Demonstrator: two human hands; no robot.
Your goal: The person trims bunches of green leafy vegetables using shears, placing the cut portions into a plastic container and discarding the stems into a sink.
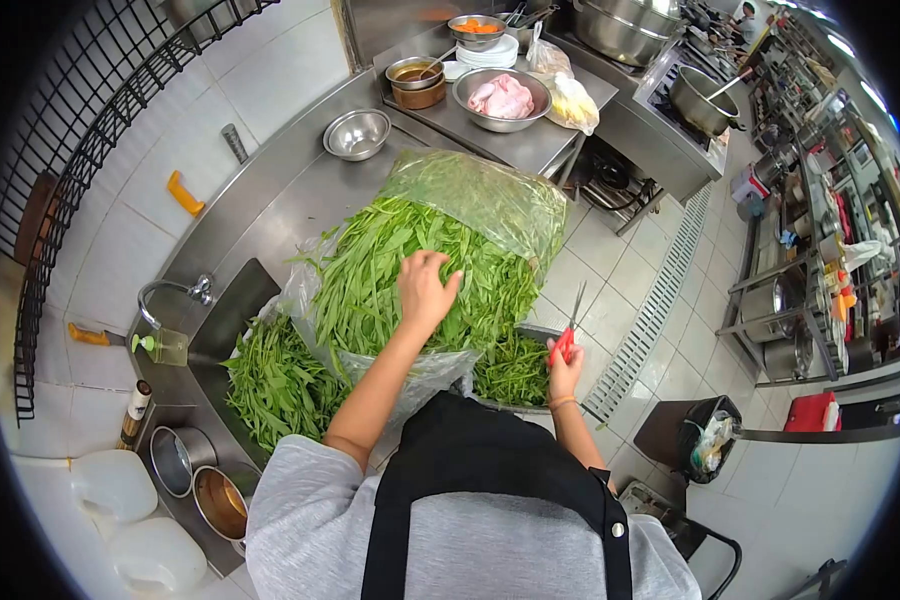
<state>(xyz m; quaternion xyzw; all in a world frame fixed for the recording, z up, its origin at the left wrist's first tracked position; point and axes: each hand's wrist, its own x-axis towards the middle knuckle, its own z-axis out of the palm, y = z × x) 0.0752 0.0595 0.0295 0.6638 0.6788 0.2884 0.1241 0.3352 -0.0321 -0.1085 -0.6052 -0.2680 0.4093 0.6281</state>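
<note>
A large pile of long-leaved greens (375, 262) lies on the steel counter, partly covered by a clear plastic bag (485, 195). My left hand (428, 292) is over the middle of the pile, thumb apart from its slightly bent fingers, and I see nothing held in it. To the right, my right hand (565, 372) grips red-handled scissors (572, 332), blades pointing up and away from me. Next to that hand, cut green stems (510, 368) fill a container whose rim is mostly hidden. More greens (282, 378) are heaped in the sink at the left.
A faucet (175, 290) rises over the sink (232, 310). Behind the greens are an empty steel bowl (357, 134) and a bowl of raw meat (502, 100). Pots (220, 500) and white jugs (115, 483) stand at lower left. A bin (680, 432) is on the right.
</note>
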